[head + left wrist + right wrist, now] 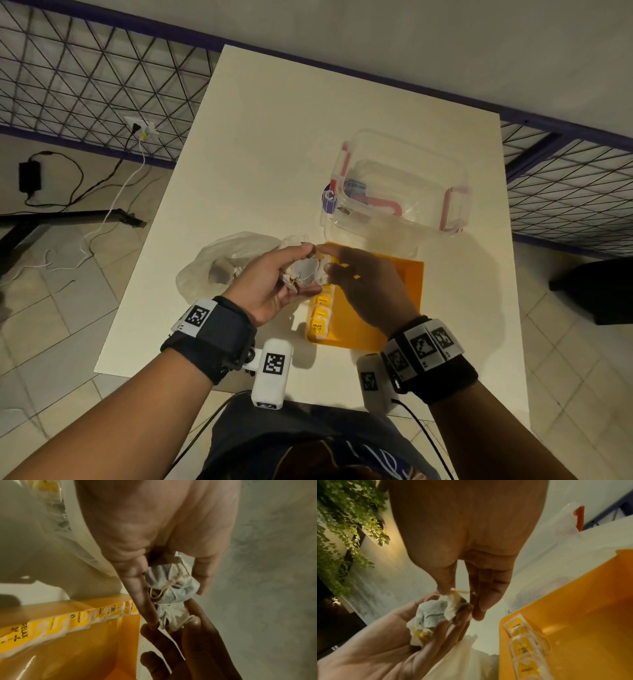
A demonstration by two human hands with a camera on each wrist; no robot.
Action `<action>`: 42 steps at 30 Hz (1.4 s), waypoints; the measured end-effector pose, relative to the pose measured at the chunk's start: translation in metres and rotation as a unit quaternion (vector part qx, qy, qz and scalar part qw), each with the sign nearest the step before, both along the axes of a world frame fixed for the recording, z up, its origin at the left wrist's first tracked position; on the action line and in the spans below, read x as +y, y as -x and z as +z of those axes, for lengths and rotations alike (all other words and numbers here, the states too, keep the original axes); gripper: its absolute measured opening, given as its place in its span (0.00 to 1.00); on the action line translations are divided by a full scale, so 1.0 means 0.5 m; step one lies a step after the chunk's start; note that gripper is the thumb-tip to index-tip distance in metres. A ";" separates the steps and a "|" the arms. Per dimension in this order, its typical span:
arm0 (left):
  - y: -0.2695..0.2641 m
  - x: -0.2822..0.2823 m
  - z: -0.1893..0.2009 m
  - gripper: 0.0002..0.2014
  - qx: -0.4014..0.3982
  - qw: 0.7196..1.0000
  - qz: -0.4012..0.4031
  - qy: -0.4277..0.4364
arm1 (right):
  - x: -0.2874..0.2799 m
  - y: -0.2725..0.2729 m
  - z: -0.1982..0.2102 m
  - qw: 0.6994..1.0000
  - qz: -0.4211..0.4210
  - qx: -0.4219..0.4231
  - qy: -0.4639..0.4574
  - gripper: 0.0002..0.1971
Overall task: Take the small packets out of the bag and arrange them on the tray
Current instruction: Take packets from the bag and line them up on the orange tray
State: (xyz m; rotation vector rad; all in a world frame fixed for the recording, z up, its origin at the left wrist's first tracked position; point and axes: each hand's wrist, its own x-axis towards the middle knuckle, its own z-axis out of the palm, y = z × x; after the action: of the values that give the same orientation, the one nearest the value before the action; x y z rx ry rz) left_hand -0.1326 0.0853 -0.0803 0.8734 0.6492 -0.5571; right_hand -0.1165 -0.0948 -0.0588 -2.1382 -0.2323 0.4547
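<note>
My left hand (298, 270) is palm up over the table, cupping a bunch of small white-grey packets (306, 269) with strings. Its fingers curl round them in the left wrist view (171, 582). My right hand (327, 258) meets it from the right. Its thumb and fingers pinch one white packet (453, 601) at the edge of the bunch. Right below lies the orange tray (404, 284), with a row of yellow packets (320, 315) along its left side. The thin plastic bag (219, 267) lies crumpled to the left of my left hand.
A clear plastic box (400, 181) with red clips stands behind the tray on the white table (260, 144). A wire fence runs behind the table. Cables lie on the tiled floor at the left.
</note>
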 end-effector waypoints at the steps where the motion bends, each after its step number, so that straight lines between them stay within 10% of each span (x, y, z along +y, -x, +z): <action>1: -0.001 -0.001 -0.001 0.22 0.003 1.000 -0.005 -0.007 | -0.006 0.000 0.002 1.000 0.015 0.000 -0.005 0.14; 9: -0.007 -0.005 0.000 0.19 0.010 0.998 -0.059 -0.009 | -0.040 -0.021 0.001 0.978 0.147 -0.109 0.105 0.20; 22: 0.000 0.000 0.006 0.12 0.014 0.995 -0.085 -0.057 | -0.059 -0.046 0.013 0.962 0.156 -0.212 0.071 0.02; 34: 0.019 0.004 -0.007 0.08 0.010 0.993 -0.080 -0.083 | -0.099 -0.079 -0.023 0.978 -0.032 -0.111 0.173 0.04; 42: 0.031 0.002 -0.017 0.13 -0.001 0.991 -0.089 -0.104 | -0.092 -0.067 -0.104 0.957 0.043 -0.053 0.281 0.09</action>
State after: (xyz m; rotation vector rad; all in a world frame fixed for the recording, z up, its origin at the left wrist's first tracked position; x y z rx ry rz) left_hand -0.1480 0.0864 -0.0887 1.1359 0.6398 -0.6558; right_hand -0.0831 -0.1408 -0.1108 -2.7223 -0.2819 0.4989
